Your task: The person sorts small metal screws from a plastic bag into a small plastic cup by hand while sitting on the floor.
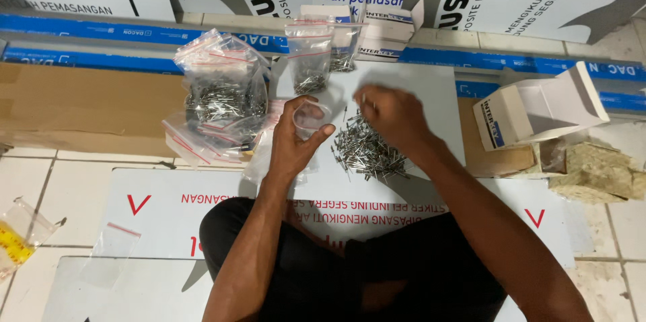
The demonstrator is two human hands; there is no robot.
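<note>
My left hand (pixel 296 137) holds a small clear plastic zip bag (pixel 311 119) open at its mouth. My right hand (pixel 393 117) hovers over a loose pile of small metal rivets (pixel 367 152) lying on a white panel (pixel 431 93), its fingers pinched together at the far edge of the pile; whether rivets are between them I cannot tell. A heap of filled clear bags with red zip strips (pixel 219 96) lies left of my left hand. Two more filled bags (pixel 311 59) stand upright behind it.
An open white and blue cardboard box (pixel 531 110) sits at the right, beside crumpled brownish material (pixel 595 174). Brown cardboard (pixel 81 106) lies at the left. Empty bags (pixel 114 244) lie on the tiled floor. Printed panels and blue strips line the far edge.
</note>
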